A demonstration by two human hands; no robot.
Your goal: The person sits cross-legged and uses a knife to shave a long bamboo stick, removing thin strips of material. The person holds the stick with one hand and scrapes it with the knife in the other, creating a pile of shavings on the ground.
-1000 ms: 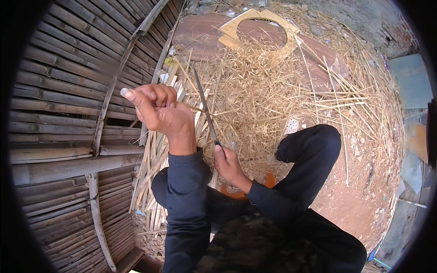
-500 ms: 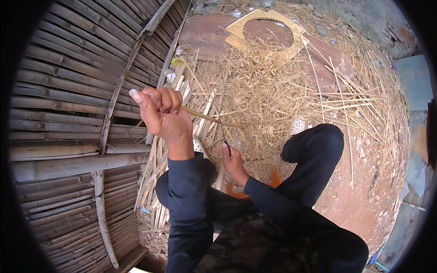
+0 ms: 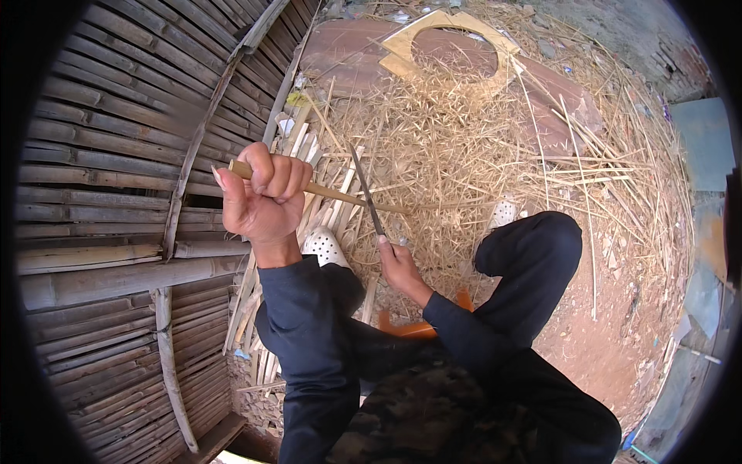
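Note:
My left hand (image 3: 267, 197) is closed around a thin bamboo stick (image 3: 334, 193), with a short end poking out past the thumb side. The rest of the stick runs to the right, over the shavings between my feet. In my right hand (image 3: 403, 272) is a knife (image 3: 372, 207), its long dark blade pointing up and away. The blade crosses the stick right of my left fist; whether it touches cannot be made out. My fingers hide most of the knife's handle.
Bamboo shavings (image 3: 456, 147) cover the ground ahead. Split bamboo strips (image 3: 255, 309) lie beside my left leg, against a bamboo slat wall (image 3: 116, 193). A yellowish board with a round hole (image 3: 394, 42) lies farther off. Part of an orange seat (image 3: 413, 330) shows beneath me.
My left hand has shifted slightly left and nearer, and the stick's end now shows beyond the fist. The knife has turned so its blade's flat shows, crossing the stick.

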